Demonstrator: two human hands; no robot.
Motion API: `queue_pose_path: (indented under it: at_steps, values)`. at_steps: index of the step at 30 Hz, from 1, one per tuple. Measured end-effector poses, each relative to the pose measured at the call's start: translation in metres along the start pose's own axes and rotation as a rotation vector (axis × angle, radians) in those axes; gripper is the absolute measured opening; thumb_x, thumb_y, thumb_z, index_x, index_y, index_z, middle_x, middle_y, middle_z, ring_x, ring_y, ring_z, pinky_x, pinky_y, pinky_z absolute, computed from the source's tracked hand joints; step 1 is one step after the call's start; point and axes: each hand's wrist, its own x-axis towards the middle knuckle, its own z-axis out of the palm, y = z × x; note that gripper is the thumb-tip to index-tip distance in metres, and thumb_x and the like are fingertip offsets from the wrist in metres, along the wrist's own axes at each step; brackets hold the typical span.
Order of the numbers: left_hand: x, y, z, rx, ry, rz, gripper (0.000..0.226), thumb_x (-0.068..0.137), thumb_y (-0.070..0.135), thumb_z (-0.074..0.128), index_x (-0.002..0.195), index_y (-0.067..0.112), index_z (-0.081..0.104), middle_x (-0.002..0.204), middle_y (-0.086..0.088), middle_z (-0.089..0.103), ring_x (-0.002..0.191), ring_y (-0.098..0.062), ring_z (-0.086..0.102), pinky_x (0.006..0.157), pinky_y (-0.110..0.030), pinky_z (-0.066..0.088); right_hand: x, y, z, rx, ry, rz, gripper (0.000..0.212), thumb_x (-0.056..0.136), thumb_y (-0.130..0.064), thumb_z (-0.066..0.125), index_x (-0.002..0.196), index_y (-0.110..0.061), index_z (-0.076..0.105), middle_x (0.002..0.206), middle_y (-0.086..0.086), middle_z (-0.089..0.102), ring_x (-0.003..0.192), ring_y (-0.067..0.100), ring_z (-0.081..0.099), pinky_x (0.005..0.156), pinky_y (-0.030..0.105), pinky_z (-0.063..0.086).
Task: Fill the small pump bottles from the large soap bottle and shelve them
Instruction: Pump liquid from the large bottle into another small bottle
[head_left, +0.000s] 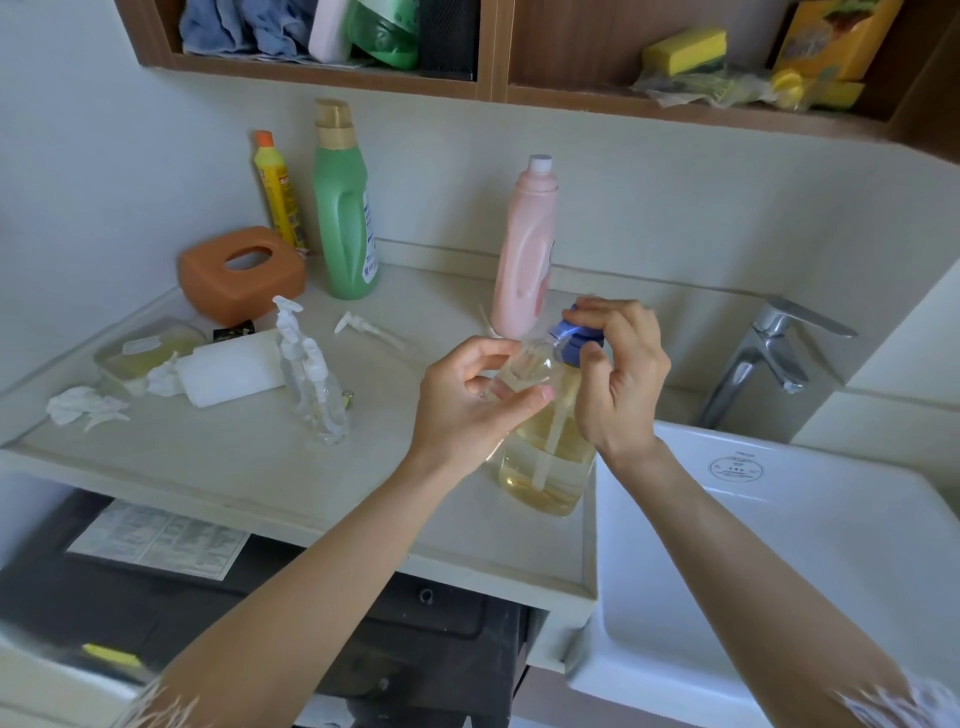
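1. The large clear plastic soap bottle with yellow liquid (545, 457) stands on the pale countertop (249, 467), just beside the white sink (779, 545).
2. The right hand (618, 374) has its fingers curled on the blue pump head (574, 343).
3. The left hand (467, 400) holds a small clear bottle (524, 366) at the spout (its fingers are curled around it).
4. Two small clear pump bottles (311, 379) stand to the left.

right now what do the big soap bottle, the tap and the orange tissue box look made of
Big soap bottle: clear glossy plastic, probably; the yellowish liquid and pump tube show through it.
Tap: polished metal, likely chromed, with bright reflections.
Orange tissue box: matte, rounded, opaque; plastic or silicone, hard to tell.
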Motion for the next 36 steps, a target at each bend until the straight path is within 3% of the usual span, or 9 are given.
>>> queue_pose_path:
  at_steps: [3,7,9,11,13,18,24,30,36]
  values:
    - [0.000,0.003,-0.001,-0.035,-0.010,0.013,0.034,0.069,0.003,0.084,0.095,0.016,0.066,0.094,-0.004,0.073,0.078,-0.017,0.065,0.071,-0.022,0.055,0.004,-0.002,-0.006,-0.005,-0.037,-0.028,0.035,0.080,-0.010,0.038,0.090,0.000,0.070,0.099,-0.001,0.060,0.092,0.028,0.058,0.084,0.017,0.042]
    - [-0.001,0.013,-0.002,-0.109,-0.028,-0.021,0.032,0.066,0.016,0.081,0.095,0.021,0.067,0.093,-0.007,0.074,0.078,-0.019,0.065,0.071,-0.031,0.056,0.016,-0.002,-0.013,0.026,-0.088,-0.028,0.038,0.088,-0.018,0.037,0.098,0.000,0.070,0.103,0.004,0.064,0.099,0.026,0.059,0.087,0.032,0.046]
    - [-0.001,0.014,-0.001,-0.142,-0.067,-0.049,0.029,0.071,0.017,0.078,0.098,0.023,0.068,0.094,-0.005,0.074,0.075,-0.023,0.065,0.069,-0.035,0.056,0.014,0.000,-0.013,0.018,-0.107,-0.039,0.039,0.091,-0.020,0.039,0.104,0.002,0.068,0.107,0.011,0.065,0.104,0.028,0.059,0.091,0.032,0.046]
    - [-0.001,0.016,-0.001,-0.189,-0.125,-0.095,0.022,0.079,0.019,0.074,0.100,0.021,0.070,0.091,-0.001,0.074,0.070,-0.022,0.065,0.061,-0.031,0.054,0.007,0.003,-0.013,0.027,-0.128,-0.048,0.042,0.094,-0.025,0.041,0.110,0.006,0.064,0.116,0.017,0.061,0.113,0.031,0.056,0.097,0.028,0.043]
    - [0.000,0.017,-0.002,-0.218,-0.178,-0.151,0.023,0.077,0.028,0.069,0.098,0.022,0.073,0.087,-0.001,0.073,0.066,-0.021,0.065,0.056,-0.028,0.052,0.002,0.005,-0.011,0.034,-0.132,-0.066,0.047,0.096,-0.029,0.038,0.115,0.008,0.061,0.122,0.020,0.056,0.119,0.032,0.052,0.101,0.032,0.041]
    - [0.003,0.012,0.001,-0.331,-0.214,-0.244,0.027,0.073,0.027,0.066,0.096,0.014,0.074,0.082,-0.007,0.070,0.057,-0.020,0.064,0.049,-0.023,0.048,-0.001,0.009,-0.002,0.050,0.000,-0.152,0.048,0.098,-0.030,0.036,0.104,0.008,0.064,0.112,0.013,0.057,0.108,0.033,0.056,0.094,0.039,0.045]
    - [0.004,0.003,0.002,-0.369,-0.197,-0.325,0.034,0.070,0.026,0.066,0.099,0.007,0.068,0.081,-0.009,0.068,0.055,-0.020,0.063,0.047,-0.023,0.047,0.000,0.013,0.005,0.017,0.080,-0.062,0.039,0.088,-0.012,0.035,0.084,0.001,0.072,0.094,0.001,0.060,0.090,0.026,0.061,0.077,0.045,0.050]
    - [0.003,0.010,-0.001,-0.289,-0.236,-0.308,0.034,0.066,0.026,0.072,0.094,0.016,0.054,0.075,0.003,0.071,0.058,-0.017,0.065,0.049,-0.025,0.050,0.001,0.008,-0.002,0.003,0.013,-0.081,0.040,0.088,-0.012,0.033,0.093,0.000,0.071,0.103,-0.001,0.059,0.096,0.028,0.059,0.081,0.046,0.049]
    - [0.009,0.013,-0.007,-0.347,-0.291,-0.321,0.017,0.069,0.024,0.071,0.084,0.016,0.070,0.082,-0.003,0.072,0.063,-0.020,0.068,0.054,-0.024,0.053,0.012,0.006,-0.011,0.025,-0.069,-0.069,0.042,0.096,-0.020,0.033,0.101,0.003,0.069,0.109,0.014,0.063,0.105,0.033,0.059,0.089,0.046,0.048]
